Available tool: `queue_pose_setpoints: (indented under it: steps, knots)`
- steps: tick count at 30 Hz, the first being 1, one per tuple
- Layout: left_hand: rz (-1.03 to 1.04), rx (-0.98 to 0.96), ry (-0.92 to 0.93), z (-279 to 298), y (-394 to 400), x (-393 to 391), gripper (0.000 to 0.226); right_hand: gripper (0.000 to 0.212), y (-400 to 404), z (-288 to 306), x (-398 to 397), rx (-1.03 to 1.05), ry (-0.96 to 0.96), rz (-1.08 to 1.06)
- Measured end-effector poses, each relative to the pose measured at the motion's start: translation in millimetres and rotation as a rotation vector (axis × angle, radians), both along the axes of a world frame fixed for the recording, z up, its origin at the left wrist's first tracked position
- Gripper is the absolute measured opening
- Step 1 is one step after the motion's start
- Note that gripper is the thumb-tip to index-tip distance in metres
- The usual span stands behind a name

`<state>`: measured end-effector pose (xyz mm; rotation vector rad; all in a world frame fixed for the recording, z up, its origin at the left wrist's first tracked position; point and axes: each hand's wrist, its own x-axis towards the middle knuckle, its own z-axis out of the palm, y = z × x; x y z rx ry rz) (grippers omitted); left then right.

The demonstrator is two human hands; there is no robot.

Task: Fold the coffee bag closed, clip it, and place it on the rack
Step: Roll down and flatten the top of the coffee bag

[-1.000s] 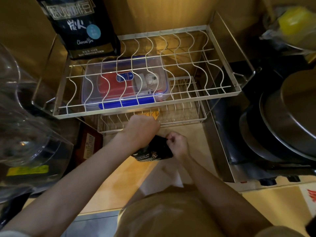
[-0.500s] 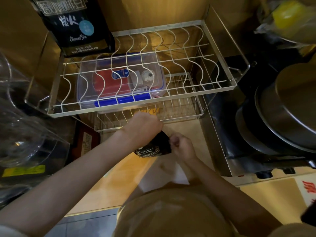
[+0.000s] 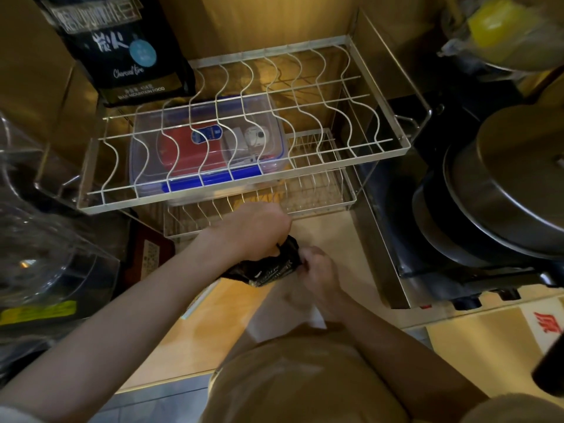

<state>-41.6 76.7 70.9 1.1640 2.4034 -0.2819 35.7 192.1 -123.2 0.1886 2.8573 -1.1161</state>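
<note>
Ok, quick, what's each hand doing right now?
Left hand: closed on the top of the small black coffee bag.
Right hand: closed, pinching the same bag's right end.

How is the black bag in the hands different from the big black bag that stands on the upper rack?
The held bag looks smaller and crumpled, lying tilted between the left hand and the right hand; the rack bag looks bigger and stands upright and smooth. The held bag is above the counter; the rack bag sits at the upper rack's back left corner, untouched. Both are black with pale print.
</note>
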Motion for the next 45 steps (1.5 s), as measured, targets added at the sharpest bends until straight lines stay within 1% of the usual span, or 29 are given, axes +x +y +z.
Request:
queue_pose_setpoints:
  steps: [3,5,9,11,14,17,21,24,26,29,31,35,37,38,39,40,41,42,43,45]
  knots:
    - [-0.013,0.041,-0.044,2,-3,-2,0.019,0.016,-1,3,0,0.007,0.016,0.015]
    - [-0.004,0.040,-0.054,1,-5,-4,0.019,0.019,-4,4,5,-0.014,-0.006,0.020]
    - [0.018,-0.008,-0.051,-2,-2,0,0.020,0.010,-2,6,1,-0.028,-0.140,0.033]
    - [0.030,-0.024,-0.017,-1,0,1,0.021,0.013,4,8,-3,-0.029,-0.171,0.053]
    - [0.043,0.003,0.017,-2,-1,-2,0.020,0.023,9,17,-5,-0.172,-0.087,0.015]
    - [0.007,0.065,0.047,-6,0,-6,0.019,0.022,1,30,-7,-0.246,0.009,-0.019]
    - [-0.046,0.144,-0.001,-9,2,-9,0.017,0.021,-8,32,-7,-0.213,0.041,-0.041]
    - [-0.049,0.174,-0.072,-8,0,-11,0.019,0.011,-10,29,-4,-0.241,0.039,-0.057]
    - [-0.031,0.190,-0.086,-7,-2,-14,0.019,0.024,-11,29,-3,-0.251,0.073,-0.043]
    - [-0.036,0.184,-0.091,-8,-3,-16,0.019,0.025,-10,30,-3,-0.278,0.100,-0.038]
    - [-0.040,0.172,-0.090,-10,-1,-15,0.019,0.029,-9,29,-3,-0.305,0.082,-0.056]
    - [0.016,0.149,-0.107,-9,9,-13,0.018,0.049,-5,31,-4,-0.276,0.002,-0.061]
    - [0.035,0.146,-0.085,-6,12,-11,0.017,0.046,0,39,-7,-0.230,-0.072,-0.007]
    - [0.035,0.152,-0.073,-5,11,-10,0.016,0.037,3,46,-9,-0.236,-0.098,0.013]
    - [0.030,0.160,-0.069,-5,9,-10,0.016,0.028,5,53,-11,-0.268,-0.095,0.014]
    - [0.029,0.179,-0.070,-5,6,-10,0.017,0.038,5,63,-13,-0.314,-0.076,0.008]
    - [0.040,0.208,-0.077,-5,3,-10,0.017,0.057,4,74,-15,-0.365,-0.059,0.014]
    - [0.072,0.257,-0.091,-4,0,-9,0.018,0.069,3,83,-18,-0.447,-0.054,0.041]
    - [0.129,0.326,-0.118,-3,-3,-7,0.018,0.072,0,92,-21,-0.543,-0.061,0.084]
    - [0.272,0.491,-0.216,1,-12,-1,0.025,0.061,-6,107,-26,-0.700,-0.140,0.150]
